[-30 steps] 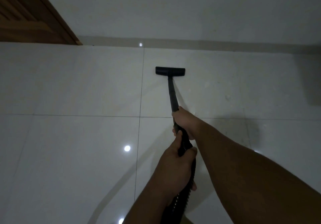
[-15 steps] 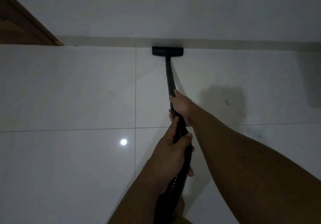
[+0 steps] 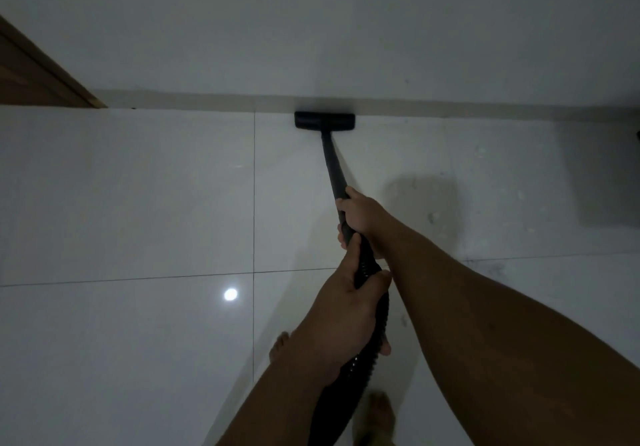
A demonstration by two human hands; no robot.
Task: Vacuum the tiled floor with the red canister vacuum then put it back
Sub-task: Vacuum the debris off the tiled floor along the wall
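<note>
Against the beige skirting strip [image 3: 207,101] at the wall's foot sits the flat black floor nozzle [image 3: 324,121], so with my right hand [image 3: 360,215] wrapped round the black wand [image 3: 332,168] and my left hand [image 3: 341,321] clenched on the ribbed black hose [image 3: 367,272], I should keep it flat on the glossy white tiled floor [image 3: 138,203] and draw back evenly.

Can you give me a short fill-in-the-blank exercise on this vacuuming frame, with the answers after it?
1. The black floor nozzle sits against the base of the ____.
2. The right hand grips the wand ____ to the nozzle than the left hand does.
3. The left hand is closed around the ribbed ____.
4. A wooden door frame shows at the ____ edge of the view.

Missing words: wall; nearer; hose; left
</note>
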